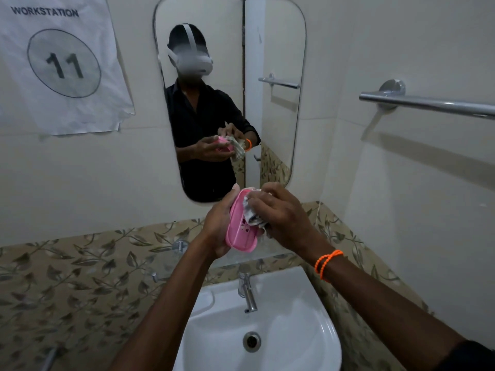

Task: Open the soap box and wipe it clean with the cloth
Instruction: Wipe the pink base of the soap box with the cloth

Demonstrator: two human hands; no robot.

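My left hand (pixel 218 226) grips a pink oval soap box part (pixel 239 231) from behind, tilted up on its long side above the sink, with its hollow slotted inside facing right. My right hand (pixel 281 215) holds a bunched pale grey cloth (pixel 251 214) and presses it into the upper half of the pink piece. Most of the cloth is hidden under my fingers. An orange bead bracelet (pixel 328 261) sits on my right wrist. I cannot see a second half of the box.
A white wash basin (pixel 308 330) with a chrome tap (pixel 247 293) lies below my hands. A mirror (pixel 230 89) hangs ahead, a chrome towel rail (pixel 428 104) on the right wall, a paper "Workstation 11" sign (pixel 61 62) at the upper left.
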